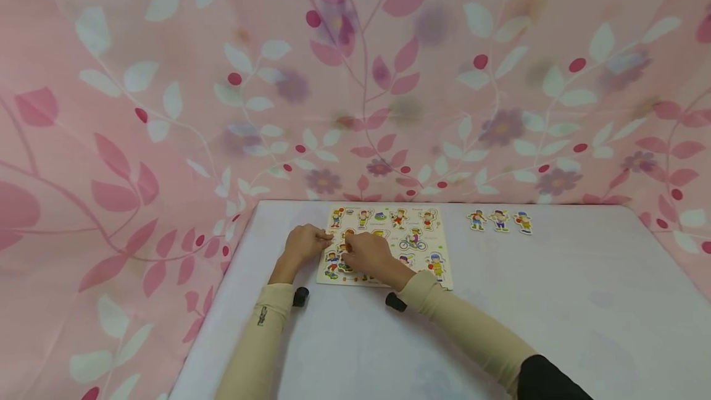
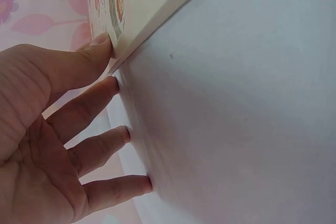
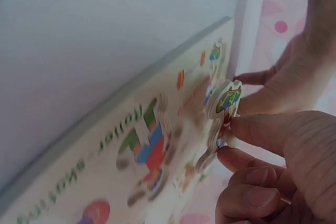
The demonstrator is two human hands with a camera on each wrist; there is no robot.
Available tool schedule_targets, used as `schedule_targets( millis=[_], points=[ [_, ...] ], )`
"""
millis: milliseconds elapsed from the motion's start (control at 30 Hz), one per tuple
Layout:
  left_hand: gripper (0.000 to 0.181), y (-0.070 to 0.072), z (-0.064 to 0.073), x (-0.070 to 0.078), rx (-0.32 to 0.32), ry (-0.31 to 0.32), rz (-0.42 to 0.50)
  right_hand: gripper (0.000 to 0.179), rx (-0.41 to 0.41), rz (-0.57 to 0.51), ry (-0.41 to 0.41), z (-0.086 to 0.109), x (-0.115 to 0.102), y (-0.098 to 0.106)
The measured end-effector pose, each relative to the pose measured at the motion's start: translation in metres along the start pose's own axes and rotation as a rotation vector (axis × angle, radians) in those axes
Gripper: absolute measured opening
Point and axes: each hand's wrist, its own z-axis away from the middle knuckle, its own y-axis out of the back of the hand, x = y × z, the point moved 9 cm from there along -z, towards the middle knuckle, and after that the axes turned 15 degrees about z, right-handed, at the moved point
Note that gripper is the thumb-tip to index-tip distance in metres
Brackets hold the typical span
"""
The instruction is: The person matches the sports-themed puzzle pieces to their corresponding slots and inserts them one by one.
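A pale wooden puzzle board (image 1: 394, 281), printed with cartoon children playing sports, lies flat on the table. My right hand (image 1: 373, 256) is over its front left part. In the right wrist view the thumb and index finger pinch a child-shaped puzzle piece (image 3: 227, 103) with a green patterned end, standing tilted close to the board. Beside it, a skater figure (image 3: 149, 148) shows above the printed word "roller-skating". My left hand (image 1: 305, 243) is at the board's left edge, its thumb on the rim and its spread, nearly straight fingertips on the white cloth.
Three loose puzzle pieces, a blue-clad figure (image 1: 476, 220), a middle figure (image 1: 499, 221) and a yellow-green figure (image 1: 523, 223), lie in a row right of the board. A white cloth covers the table (image 1: 555, 301). Behind it hangs a pink floral curtain (image 1: 355, 79).
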Motion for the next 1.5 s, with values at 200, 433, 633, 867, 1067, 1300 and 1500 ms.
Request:
schedule_targets(
  millis=[200,433,633,867,1067,1300,1500],
  points=[
    [0.014,0.000,0.001,0.004,-0.008,-0.016,0.021,0.023,-0.030,-0.012,0.011,-0.004,-0.009,-0.012],
    [0.015,0.001,0.000,0.002,-0.003,-0.028,0.002,0.026,-0.017,-0.007,0.047,-0.010,-0.024,-0.014],
    [0.015,0.003,0.000,0.005,0.003,-0.046,-0.001,0.029,-0.031,0.021,0.035,-0.014,-0.030,-0.015],
    [0.016,0.002,-0.001,0.004,-0.001,-0.042,-0.004,0.025,-0.053,0.029,0.032,-0.015,-0.035,-0.019],
    [0.015,0.002,-0.001,0.002,0.005,-0.044,-0.006,0.024,-0.054,0.052,0.035,-0.014,-0.037,-0.018],
    [0.015,0.001,0.000,0.003,-0.001,-0.026,0.001,0.021,-0.033,0.045,0.045,-0.013,-0.036,-0.020],
    [0.015,0.001,0.000,0.001,0.007,-0.016,-0.003,0.025,-0.030,0.038,0.025,-0.009,-0.030,-0.015]
  ],
)
